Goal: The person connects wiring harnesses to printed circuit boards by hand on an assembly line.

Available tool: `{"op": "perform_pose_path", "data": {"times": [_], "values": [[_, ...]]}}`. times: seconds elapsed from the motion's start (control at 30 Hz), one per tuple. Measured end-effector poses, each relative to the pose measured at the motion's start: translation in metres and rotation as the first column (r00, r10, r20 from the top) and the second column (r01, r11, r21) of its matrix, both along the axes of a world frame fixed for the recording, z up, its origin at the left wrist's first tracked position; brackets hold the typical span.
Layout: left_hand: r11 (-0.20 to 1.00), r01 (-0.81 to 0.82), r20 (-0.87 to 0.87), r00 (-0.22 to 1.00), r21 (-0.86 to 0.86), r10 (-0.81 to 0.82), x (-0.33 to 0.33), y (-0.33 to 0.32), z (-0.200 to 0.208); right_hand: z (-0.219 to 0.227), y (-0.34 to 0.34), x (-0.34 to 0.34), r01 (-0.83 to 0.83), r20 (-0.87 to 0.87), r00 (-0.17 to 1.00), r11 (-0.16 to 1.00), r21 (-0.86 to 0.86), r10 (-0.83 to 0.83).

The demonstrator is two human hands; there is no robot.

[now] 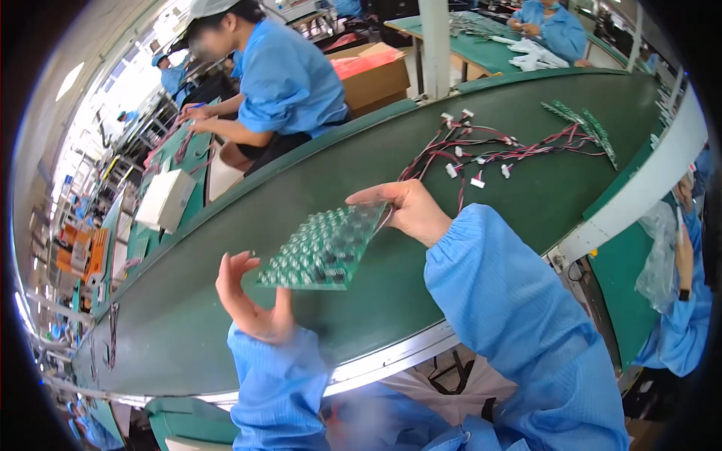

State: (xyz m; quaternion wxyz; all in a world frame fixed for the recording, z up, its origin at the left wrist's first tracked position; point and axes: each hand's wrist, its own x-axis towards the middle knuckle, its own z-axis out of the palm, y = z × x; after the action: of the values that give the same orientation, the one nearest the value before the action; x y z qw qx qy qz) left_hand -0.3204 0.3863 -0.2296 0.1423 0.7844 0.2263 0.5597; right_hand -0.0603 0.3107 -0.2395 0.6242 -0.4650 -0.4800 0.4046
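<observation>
A green circuit board [320, 252], crowded with small components, is held tilted above the conveyor belt. My right hand [412, 214] grips its far right end, with the fingers along the top edge and a few thin wires beside the palm. Close to the board's near left corner is my left hand [259, 304]. Its fingers are spread and curved, and the thumb is partly behind the board's lower edge; whether it touches is not clear. Red and black wires with white connectors [477, 182] trail over the belt beyond my right hand, leading toward more green boards [590, 128].
The dark green conveyor belt [188, 316] has a metal edge [383, 366] on my side. Across it sits a co-worker [289, 75] in blue, beside a white box [167, 199]. A cardboard box [376, 83] stands behind. At right, a clear plastic bag [658, 255] lies near another worker's arm.
</observation>
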Motion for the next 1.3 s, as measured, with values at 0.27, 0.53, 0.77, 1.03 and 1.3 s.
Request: {"op": "perform_pose_path", "data": {"times": [0.27,0.53,0.77,1.03,1.3], "values": [[0.986,0.164,0.080,0.983,0.041,-0.167,0.003,-0.004,-0.005,0.010,-0.015,0.023,-0.288,-0.345,0.909,0.952,-0.108,0.236],[0.988,0.152,-0.024,0.988,0.001,-0.152,0.003,-0.001,-0.009,0.024,-0.046,0.024,-0.303,-0.404,0.863,0.950,0.069,0.304],[0.991,0.134,-0.041,0.990,-0.025,-0.135,0.004,-0.005,-0.008,-0.004,-0.040,0.030,-0.363,-0.436,0.774,0.886,0.289,0.459],[0.942,0.063,0.119,0.993,-0.330,-0.024,0.007,0.000,0.004,0.026,-0.016,0.015,-0.123,-0.022,0.992,0.992,-0.003,0.123],[0.935,0.349,-0.193,0.915,-0.060,-0.354,0.002,0.010,0.000,0.011,-0.017,0.003,0.244,0.210,0.952,0.966,-0.081,-0.223]]}}
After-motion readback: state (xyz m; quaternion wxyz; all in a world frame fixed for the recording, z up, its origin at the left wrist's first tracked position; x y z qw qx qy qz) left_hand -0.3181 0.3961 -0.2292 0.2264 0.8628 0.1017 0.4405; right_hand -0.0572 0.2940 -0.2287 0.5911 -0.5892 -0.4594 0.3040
